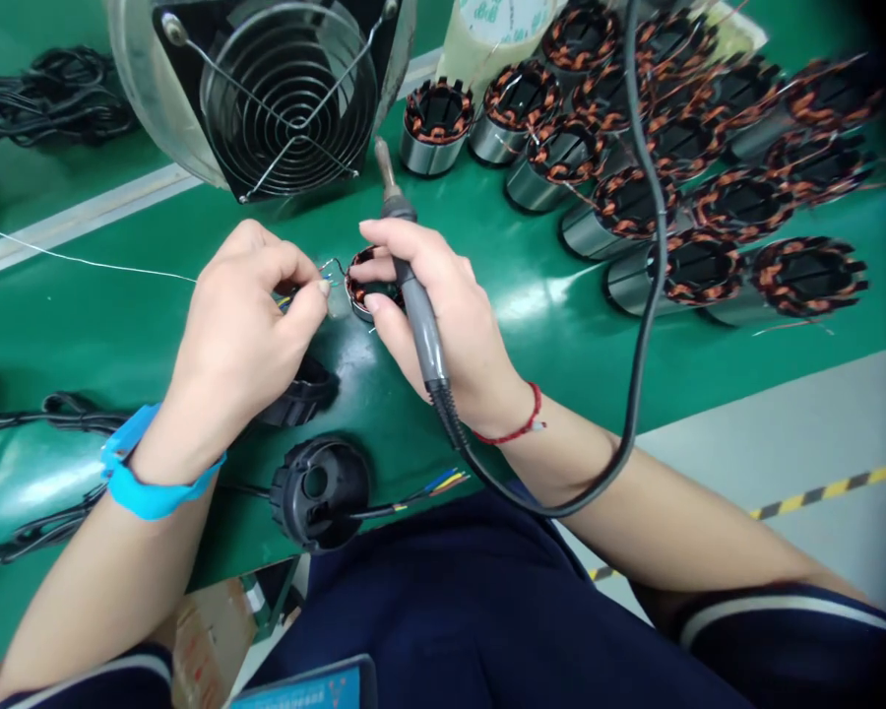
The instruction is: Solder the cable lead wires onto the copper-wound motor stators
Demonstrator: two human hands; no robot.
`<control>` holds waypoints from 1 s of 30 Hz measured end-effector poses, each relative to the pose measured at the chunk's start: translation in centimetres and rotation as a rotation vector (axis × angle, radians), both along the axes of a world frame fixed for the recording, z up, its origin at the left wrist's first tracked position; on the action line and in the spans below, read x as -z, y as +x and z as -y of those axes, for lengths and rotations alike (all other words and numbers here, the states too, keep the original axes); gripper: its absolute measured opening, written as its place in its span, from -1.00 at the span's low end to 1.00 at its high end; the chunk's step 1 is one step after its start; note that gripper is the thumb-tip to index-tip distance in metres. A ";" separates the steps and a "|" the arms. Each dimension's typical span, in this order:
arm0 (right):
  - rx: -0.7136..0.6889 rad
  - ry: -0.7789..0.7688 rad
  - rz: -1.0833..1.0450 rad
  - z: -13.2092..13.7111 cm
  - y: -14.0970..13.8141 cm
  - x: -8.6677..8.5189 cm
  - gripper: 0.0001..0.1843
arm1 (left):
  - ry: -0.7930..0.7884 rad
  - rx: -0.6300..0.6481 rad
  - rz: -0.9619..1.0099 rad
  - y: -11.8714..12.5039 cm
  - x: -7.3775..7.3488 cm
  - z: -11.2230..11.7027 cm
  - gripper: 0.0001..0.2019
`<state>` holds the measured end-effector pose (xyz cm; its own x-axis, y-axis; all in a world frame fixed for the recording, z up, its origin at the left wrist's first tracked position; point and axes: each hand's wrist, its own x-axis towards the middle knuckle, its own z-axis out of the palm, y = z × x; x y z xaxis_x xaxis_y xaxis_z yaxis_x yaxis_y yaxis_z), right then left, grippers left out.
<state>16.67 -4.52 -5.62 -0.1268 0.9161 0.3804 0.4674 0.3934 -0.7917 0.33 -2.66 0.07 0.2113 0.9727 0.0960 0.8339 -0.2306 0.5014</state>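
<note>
My right hand (pixel 462 320) is closed round a soldering iron (pixel 422 325), whose tip points away from me toward the fan. The same hand's fingertips touch a small copper-wound stator (pixel 358 295) on the bench. To its left, my left hand (pixel 243 305) pinches thin coloured wires (pixel 286 303) beside the stator. A thin pale wire (pixel 103 263) runs in from the left edge to behind this hand; whether the fingers hold it too is hidden. Below lie a black round end cap (pixel 321 492) with a cable through it and another black part (pixel 302 394), partly covered by my left wrist.
A fan with a wire guard (pixel 295 118) stands at the back. Several copper-wound stators (pixel 561 158) crowd the back right of the green bench (pixel 517 394). Coiled black cables (pixel 51 94) lie at the left. The iron's cord (pixel 654 246) loops over my right forearm.
</note>
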 end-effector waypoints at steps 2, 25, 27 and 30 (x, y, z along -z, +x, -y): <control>0.002 -0.015 -0.013 -0.1 -0.1 0.0 -0.54 | 0.020 0.004 -0.024 0.1 -0.1 0.0 -0.87; 0.073 -0.015 0.014 -0.5 -0.4 0.1 -0.52 | -0.072 0.001 0.151 -0.6 0.3 -0.2 -0.91; 0.029 0.049 -0.090 0.4 0.6 -0.6 -0.59 | -0.042 -0.019 0.100 -0.5 0.3 -0.2 -0.90; 0.069 0.169 -0.168 2.3 2.0 -1.5 -0.68 | 0.022 -0.007 0.020 -0.3 0.3 -0.1 -0.88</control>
